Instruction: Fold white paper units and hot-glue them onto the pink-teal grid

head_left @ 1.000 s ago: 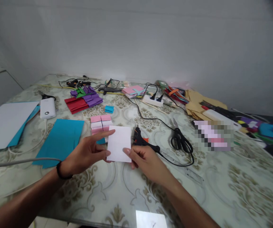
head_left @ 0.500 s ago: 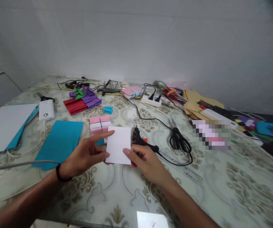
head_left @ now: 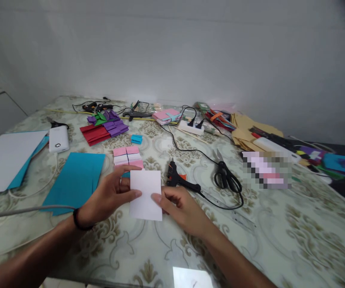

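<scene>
A small white sheet of paper is held up between my two hands above the patterned tablecloth. My left hand grips its left edge, thumb in front and index finger along the top. On the right edge, my right hand pinches it with the thumb in front and the fingers curled behind. Just beyond lies a banded pink and white paper bundle, partly hidden by my left hand and the sheet. Close to my right hand rests a black glue gun with an orange trigger.
Blue paper sheets and a white power bank lie left. Red folded paper and purple folded paper sit farther back. Black-handled scissors and a ruler lie right. A power strip with cords stands behind.
The white paper has moved slightly down and left, toward me. My left index finger has shifted to its top edge, and both thumbs sit higher on the sheet.
</scene>
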Tool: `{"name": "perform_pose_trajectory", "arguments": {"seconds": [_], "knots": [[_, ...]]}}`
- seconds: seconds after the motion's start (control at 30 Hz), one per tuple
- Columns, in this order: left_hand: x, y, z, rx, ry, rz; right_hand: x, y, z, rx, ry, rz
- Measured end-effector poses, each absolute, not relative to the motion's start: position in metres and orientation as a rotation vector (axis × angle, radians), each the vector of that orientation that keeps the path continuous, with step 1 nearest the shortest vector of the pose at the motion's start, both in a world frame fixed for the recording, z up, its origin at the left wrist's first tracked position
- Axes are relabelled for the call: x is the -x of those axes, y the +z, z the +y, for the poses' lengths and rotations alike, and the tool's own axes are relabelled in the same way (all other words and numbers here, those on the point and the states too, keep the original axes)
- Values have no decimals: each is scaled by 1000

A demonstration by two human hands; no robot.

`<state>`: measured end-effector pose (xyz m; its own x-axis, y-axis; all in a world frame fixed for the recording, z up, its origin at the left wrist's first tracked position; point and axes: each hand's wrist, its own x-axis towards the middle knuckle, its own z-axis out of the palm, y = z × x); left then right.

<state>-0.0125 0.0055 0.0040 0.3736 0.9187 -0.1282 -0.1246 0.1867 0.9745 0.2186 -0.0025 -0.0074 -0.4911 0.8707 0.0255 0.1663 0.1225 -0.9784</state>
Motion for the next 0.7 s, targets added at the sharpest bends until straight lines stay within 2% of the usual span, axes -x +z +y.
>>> {"name": "perform_pose_trajectory", "arguments": {"seconds": [0.2, 0.7], "knots": [[12, 4, 3, -1129, 859, 860, -221, -4, -3, 842, 1436, -1752], [13, 1, -3, -1175, 791, 779, -222, -7, -5, 889, 1389, -1825]]}}
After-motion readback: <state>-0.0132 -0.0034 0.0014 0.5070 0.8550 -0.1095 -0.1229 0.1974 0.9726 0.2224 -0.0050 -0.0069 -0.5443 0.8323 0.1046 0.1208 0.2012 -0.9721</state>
